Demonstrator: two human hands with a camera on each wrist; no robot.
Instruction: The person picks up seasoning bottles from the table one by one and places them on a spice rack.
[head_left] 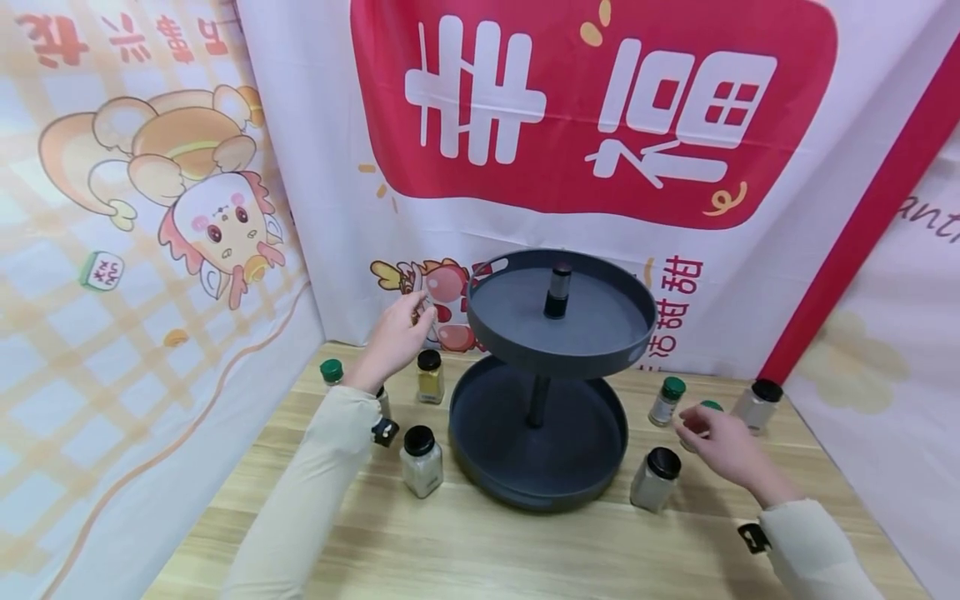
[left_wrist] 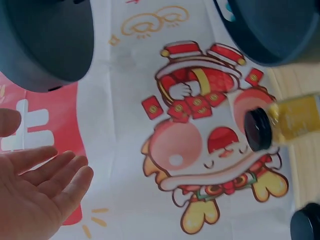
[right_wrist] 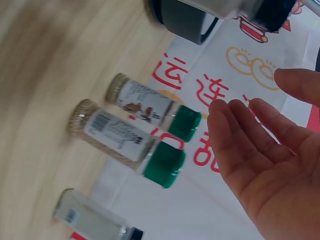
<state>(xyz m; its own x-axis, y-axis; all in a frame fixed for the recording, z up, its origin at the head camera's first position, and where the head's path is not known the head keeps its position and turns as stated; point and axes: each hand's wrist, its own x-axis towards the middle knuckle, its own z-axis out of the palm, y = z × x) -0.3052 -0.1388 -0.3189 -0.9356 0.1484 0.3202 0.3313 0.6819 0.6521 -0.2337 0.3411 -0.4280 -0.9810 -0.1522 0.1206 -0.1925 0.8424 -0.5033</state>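
My left hand (head_left: 397, 337) is raised beside the upper tray (head_left: 600, 312) of a dark grey two-tier round stand, fingers extended and holding nothing. Below it, a black-capped spice jar with yellow contents (left_wrist: 297, 120) stands on the table. My right hand (head_left: 723, 446) hovers over the right side, its fingers loosely bent and empty in the right wrist view. Close to those fingers are two green-capped spice jars (right_wrist: 117, 132), one partly covered by the hand in the head view. A black-capped jar (head_left: 656, 481) stands nearer the front, left of the right hand.
The stand's lower tray (head_left: 495, 421) rests on the wooden table (head_left: 570, 558). On the left are a green-capped jar (head_left: 332, 371), a front black-capped jar (head_left: 422, 467) and one mostly hidden by the wrist. Another black-capped jar (head_left: 757, 408) stands at the back right. Printed cloth (head_left: 330, 208) hangs behind.
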